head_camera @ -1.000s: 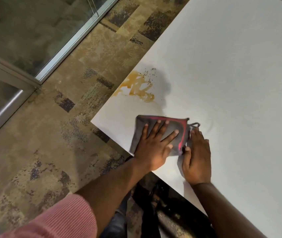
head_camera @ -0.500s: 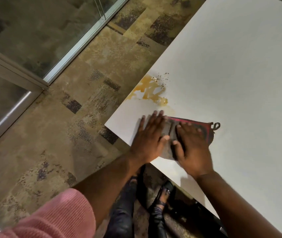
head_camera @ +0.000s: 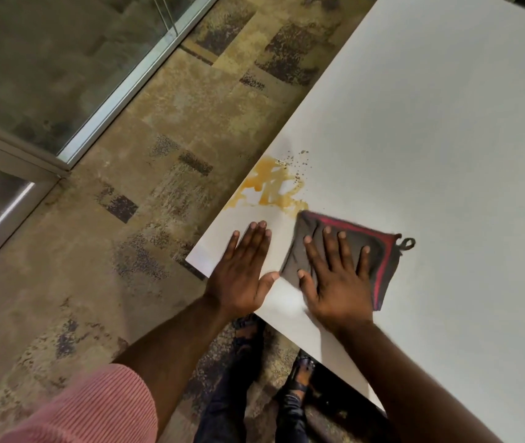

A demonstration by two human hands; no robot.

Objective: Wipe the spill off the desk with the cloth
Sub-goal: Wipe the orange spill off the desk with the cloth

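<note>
An orange-brown spill (head_camera: 270,190) with dark specks lies near the left edge of the white desk (head_camera: 430,139). A grey cloth (head_camera: 381,251) with red trim and a small hanging loop lies flat just right of and below the spill, its top left corner touching the spill's lower edge. My right hand (head_camera: 338,282) presses flat on the cloth with fingers spread. My left hand (head_camera: 245,273) rests flat on the bare desk to the left of the cloth, near the desk's corner, holding nothing.
The desk's corner (head_camera: 191,260) and left edge run close to the spill, with patterned carpet (head_camera: 127,219) beyond. A glass partition with a metal frame (head_camera: 120,91) stands at the upper left. My legs and shoes (head_camera: 299,378) show under the near edge.
My left hand has come off the cloth onto the bare desk. My right hand has moved onto the cloth, which now lies further right, its corner at the spill.
</note>
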